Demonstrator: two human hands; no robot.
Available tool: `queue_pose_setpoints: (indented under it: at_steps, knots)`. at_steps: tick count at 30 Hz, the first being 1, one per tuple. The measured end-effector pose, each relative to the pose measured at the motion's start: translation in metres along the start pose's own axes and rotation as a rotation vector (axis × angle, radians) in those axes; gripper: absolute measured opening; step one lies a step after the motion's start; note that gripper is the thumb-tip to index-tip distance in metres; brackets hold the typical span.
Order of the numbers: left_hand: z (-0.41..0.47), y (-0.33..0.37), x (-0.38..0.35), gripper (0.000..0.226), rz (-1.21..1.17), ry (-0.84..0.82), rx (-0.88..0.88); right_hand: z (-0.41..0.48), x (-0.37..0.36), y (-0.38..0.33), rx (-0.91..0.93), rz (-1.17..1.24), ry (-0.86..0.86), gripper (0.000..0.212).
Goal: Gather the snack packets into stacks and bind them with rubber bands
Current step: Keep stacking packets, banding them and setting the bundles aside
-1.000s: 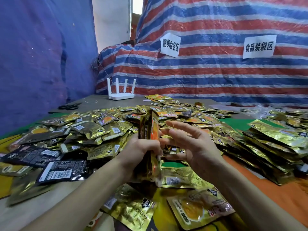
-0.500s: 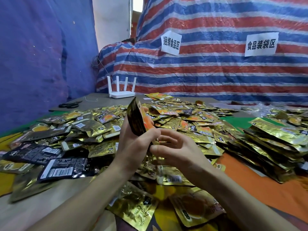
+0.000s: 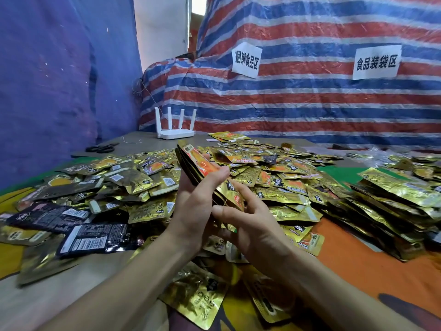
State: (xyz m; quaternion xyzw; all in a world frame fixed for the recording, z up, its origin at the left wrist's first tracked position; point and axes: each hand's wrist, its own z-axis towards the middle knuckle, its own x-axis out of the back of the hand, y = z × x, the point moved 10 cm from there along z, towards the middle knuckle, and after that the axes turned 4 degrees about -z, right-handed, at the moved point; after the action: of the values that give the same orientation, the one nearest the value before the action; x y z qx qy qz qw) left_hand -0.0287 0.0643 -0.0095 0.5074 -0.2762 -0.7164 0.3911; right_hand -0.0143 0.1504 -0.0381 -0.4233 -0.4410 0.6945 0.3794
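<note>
Since the work is sorting and binding, the grey table top (image 3: 148, 145) is given over almost wholly to stock, listed below by size.

1. Red, white and blue striped plastic tarpaulin (image 3: 310, 103): hung behind the table as a backdrop.
2. Loose heap of gold foil snack packets (image 3: 274, 180): spread across the middle of the table, within reach of both hands; judged to be the unsorted supply.
3. Layered pile of gold foil packets (image 3: 393, 199): kept apart at the right on orange cloth, probably as finished work, though no bands can be made out on it.
4. Black printed packets (image 3: 90, 237): lying at the left edge of the heap.
5. White four-antenna router (image 3: 175, 133) and black scissors (image 3: 101, 148): set at the far edge, well apart from the work.
6. Slim stack of gold and orange packets (image 3: 198, 163): raised above the heap and tilted away, so that its lower end is presented for banding.
7. Left hand (image 3: 194, 206): wrapped round the stack from below, its thumb (image 3: 218, 174) pressed across the top face to keep the edges aligned.
8. Right hand (image 3: 255, 228): nothing is clasped; its fingers (image 3: 222, 210) are extended and spread against the lower end of the stack.
9. Rubber band: a thin line is glimpsed by that lower end, but it cannot be identified with certainty.
</note>
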Motion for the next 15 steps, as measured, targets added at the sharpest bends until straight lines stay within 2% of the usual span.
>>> queue_pose_setpoints:
  at_steps: [4, 7, 10, 13, 15]
  knots:
    - [-0.001, -0.011, 0.005, 0.025, -0.049, 0.052, 0.080, 0.000, 0.003, 0.003, 0.037, 0.054, 0.020, 0.053]
    - [-0.002, -0.015, 0.004, 0.036, 0.002, 0.031, 0.122, 0.002, 0.013, 0.000, 0.073, -0.023, 0.074, 0.069]
    - [-0.003, -0.018, -0.004, 0.038, 0.020, -0.047, 0.145, 0.002, 0.026, -0.010, 0.109, -0.134, 0.166, 0.077]
    - [-0.007, -0.023, -0.015, 0.042, 0.016, -0.150, 0.198, -0.001, 0.029, -0.024, 0.128, -0.312, 0.192, 0.095]
    - [-0.007, -0.026, -0.014, 0.034, 0.051, -0.159, 0.222, -0.001, 0.028, -0.028, 0.128, -0.365, 0.158, 0.078]
